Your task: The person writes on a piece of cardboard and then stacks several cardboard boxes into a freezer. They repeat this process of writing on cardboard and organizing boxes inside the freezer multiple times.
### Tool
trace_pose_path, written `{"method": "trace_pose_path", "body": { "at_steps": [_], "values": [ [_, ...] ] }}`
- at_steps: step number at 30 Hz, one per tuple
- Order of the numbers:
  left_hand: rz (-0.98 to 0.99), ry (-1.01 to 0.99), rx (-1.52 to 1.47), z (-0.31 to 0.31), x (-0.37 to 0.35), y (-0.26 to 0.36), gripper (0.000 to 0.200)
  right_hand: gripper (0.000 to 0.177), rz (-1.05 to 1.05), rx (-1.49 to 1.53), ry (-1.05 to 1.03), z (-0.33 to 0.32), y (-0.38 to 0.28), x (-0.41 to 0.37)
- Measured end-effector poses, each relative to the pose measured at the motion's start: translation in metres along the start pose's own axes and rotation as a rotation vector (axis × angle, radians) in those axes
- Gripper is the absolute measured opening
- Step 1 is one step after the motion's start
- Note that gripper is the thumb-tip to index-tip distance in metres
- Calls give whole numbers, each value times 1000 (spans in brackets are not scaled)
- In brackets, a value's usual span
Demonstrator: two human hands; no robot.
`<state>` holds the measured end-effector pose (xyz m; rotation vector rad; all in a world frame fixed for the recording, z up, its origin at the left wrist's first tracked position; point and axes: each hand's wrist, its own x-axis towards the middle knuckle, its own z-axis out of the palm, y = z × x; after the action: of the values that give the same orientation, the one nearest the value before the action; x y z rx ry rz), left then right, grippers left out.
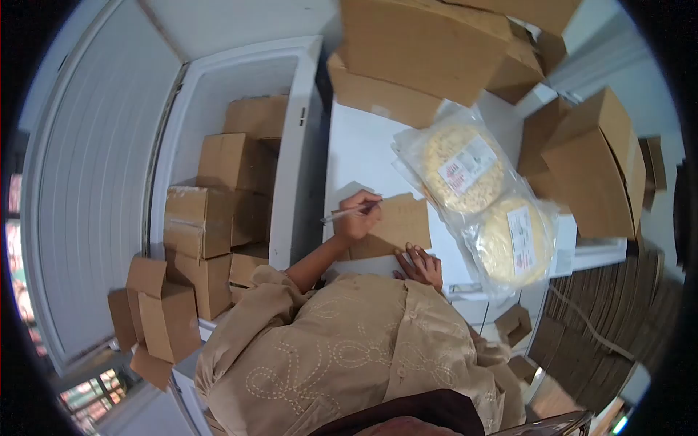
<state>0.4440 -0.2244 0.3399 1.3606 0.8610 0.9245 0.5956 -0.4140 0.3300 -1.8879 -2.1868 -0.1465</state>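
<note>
A flat piece of brown cardboard [396, 231] lies on the white surface in front of me. My left hand [358, 218] rests over its left part, fingers closed around a slim pen [340, 214] whose one end sticks out to the left. Faint marks show on the upper right of the cardboard. My right hand [422, 267] lies at the lower edge of the cardboard with its fingers spread, holding nothing. To the right are clear plastic packs of round, pale food with white labels, an upper pack [465, 163] and a lower pack [512, 243], touching each other.
An open white chest freezer [309, 94] on the left holds several cardboard boxes [200, 221]. Another open box [167, 320] stands at its front corner. Large open boxes [429, 54] stand behind the white surface [360, 145], another box [592, 171] at right. Flattened cardboard [600, 320] is stacked lower right.
</note>
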Motion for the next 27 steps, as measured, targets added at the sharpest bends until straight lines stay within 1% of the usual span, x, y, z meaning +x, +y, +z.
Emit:
{"method": "trace_pose_path", "body": {
  "at_steps": [1,2,3,4,5,7,8,10,11,13,14,16,22,27],
  "values": [
    [-82,16,-109,1,0,4,9,51,40,-7,-9,0,-1,-1],
    [-95,-19,-111,4,-2,9,9,51,29,32,-17,2,0,-2],
    [-103,-2,-54,8,-3,14,9,50,12,72,-23,3,1,-2],
    [-108,20,3,11,-4,15,9,51,5,57,28,3,1,-1],
    [-113,3,2,15,-6,13,9,51,23,52,25,1,1,-1],
    [-38,34,177,18,-10,6,7,50,28,110,-38,-4,2,0],
    [-38,24,178,16,-10,1,7,50,37,109,-37,-2,2,0],
    [148,-10,309,12,-9,-5,10,50,29,109,-38,0,2,-1],
    [145,-14,307,13,-10,-8,10,50,34,108,-41,0,2,-2],
    [220,-26,318,15,-9,0,13,51,31,126,-44,-3,2,-1],
    [220,-28,319,16,-7,-4,13,51,33,126,-43,-3,2,-1],
    [333,20,392,19,-5,-9,13,52,31,139,-34,-2,2,-1],
    [326,18,501,21,-5,4,12,51,10,96,-28,1,3,-2],
    [302,-8,422,22,-5,-1,12,51,10,98,-7,0,3,-1]
  ]
}}
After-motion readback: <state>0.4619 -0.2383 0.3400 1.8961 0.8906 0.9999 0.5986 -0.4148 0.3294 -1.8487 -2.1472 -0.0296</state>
